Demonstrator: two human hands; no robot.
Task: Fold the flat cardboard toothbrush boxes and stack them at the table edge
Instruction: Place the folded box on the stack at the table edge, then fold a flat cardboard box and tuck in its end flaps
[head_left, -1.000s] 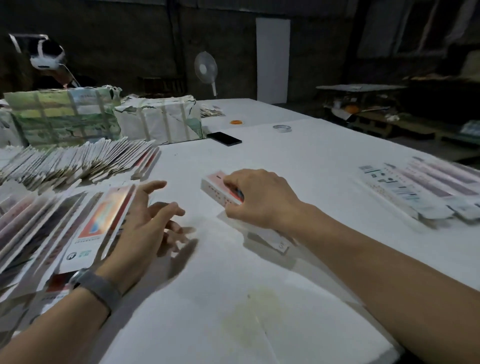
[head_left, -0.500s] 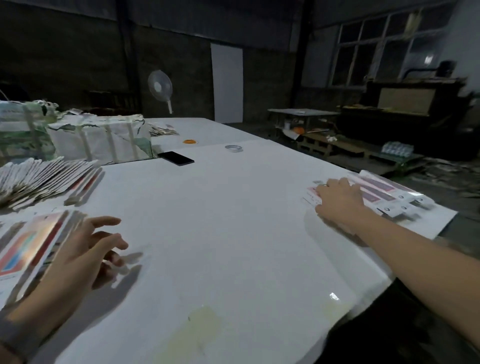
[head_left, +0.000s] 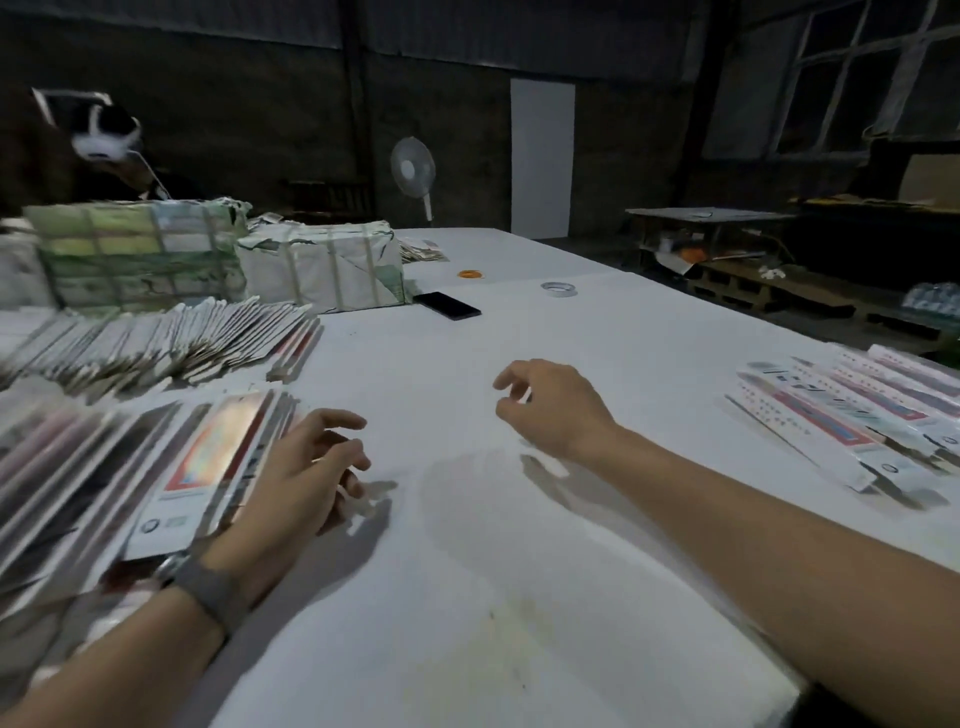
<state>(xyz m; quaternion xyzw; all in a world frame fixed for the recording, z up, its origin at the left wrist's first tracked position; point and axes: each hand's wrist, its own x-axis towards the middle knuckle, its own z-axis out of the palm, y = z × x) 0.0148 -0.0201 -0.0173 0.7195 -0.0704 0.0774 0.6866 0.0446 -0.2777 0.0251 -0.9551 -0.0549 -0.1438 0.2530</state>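
Dim warehouse, broad white table (head_left: 597, 364). Glossy flat cardboard toothbrush boxes (head_left: 208, 462) fanned beside left hand (head_left: 296, 478); folded boxes (head_left: 852, 410) stacked at right edge. Both hands loosely curled, empty; right hand (head_left: 556, 410) mid-table.

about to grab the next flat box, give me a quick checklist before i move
1. Right hand free: ok, holds nothing.
2. Left hand free: ok, fingers loosely curled beside the flat boxes.
3. Flat boxes within reach: ok, next to the left hand.
4. Folded boxes at the table edge: ok, though fanned out rather than squared.
5. Table between the hands bare: ok.
6. Top flat box lying singly: cannot tell, blurred.
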